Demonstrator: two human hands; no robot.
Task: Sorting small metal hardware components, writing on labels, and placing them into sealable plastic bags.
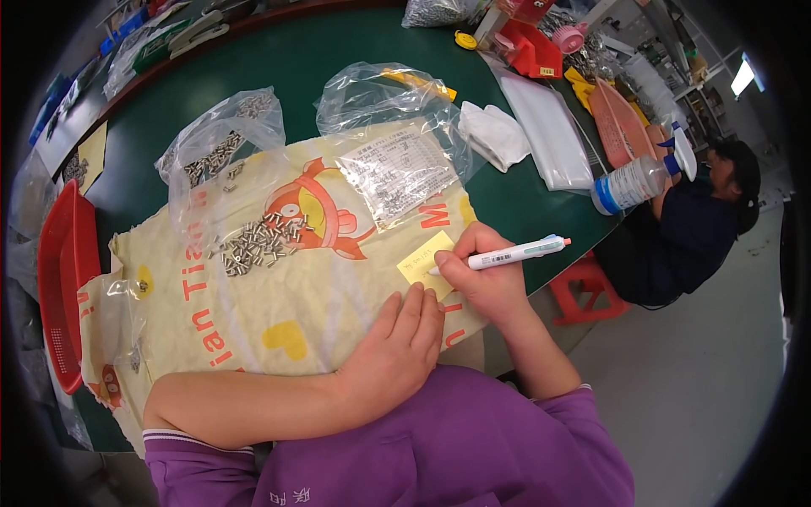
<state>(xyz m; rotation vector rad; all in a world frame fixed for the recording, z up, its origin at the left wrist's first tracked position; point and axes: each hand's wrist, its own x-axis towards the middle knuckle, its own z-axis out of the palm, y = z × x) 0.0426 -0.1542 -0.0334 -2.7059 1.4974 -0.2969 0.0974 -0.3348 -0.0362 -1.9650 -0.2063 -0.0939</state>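
My right hand [486, 283] grips a white multi-colour ballpoint pen [517, 253] with a pink end, its tip on a small yellow sticky note [425, 258] that bears some handwriting. Just below the note, my left hand [397, 338] lies flat, fingers stretched toward the note's lower edge. Both rest on a pale yellow cloth [338, 308] printed with a cartoon bird. On the cloth, left of the note, is a loose pile of small metal cylindrical parts [258, 245]. Beyond the note lies a clear plastic bag [384, 93] with a printed sheet [397, 173].
Another clear bag [241, 127] holds more metal parts. A red basket [68, 279] stands at the left edge. On the right lie a white cloth [494, 135], plastic sleeves [545, 127] and a spray bottle [634, 183]. A person [693, 228] sits beyond, beside a red stool [591, 291].
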